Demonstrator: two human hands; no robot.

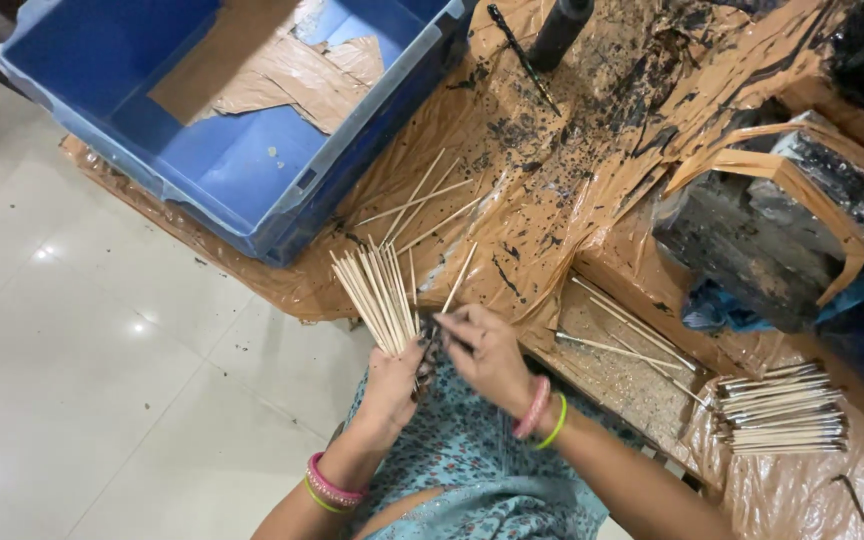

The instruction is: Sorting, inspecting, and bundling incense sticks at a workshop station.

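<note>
Left hand [392, 385] fisted, fingers curled tight – right hand [487, 350] alongside, fingertips pinched; wrists bangled, forearms converging.

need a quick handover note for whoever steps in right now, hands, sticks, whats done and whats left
Left hand: closed around a fanned bundle of thin bamboo sticks, tips pointing away from the body.
Right hand: fingertips pinching a single stick next to the bundle.
Loose sticks lie scattered on the brown plastic sheet ahead of the hands. A few more lie to the right, and a neat stack of sticks sits far right.
The blue crate up left holds only torn brown paper.
Done: one stack laid, one bundle in hand.
Left: the loose sticks are not yet gathered.
</note>
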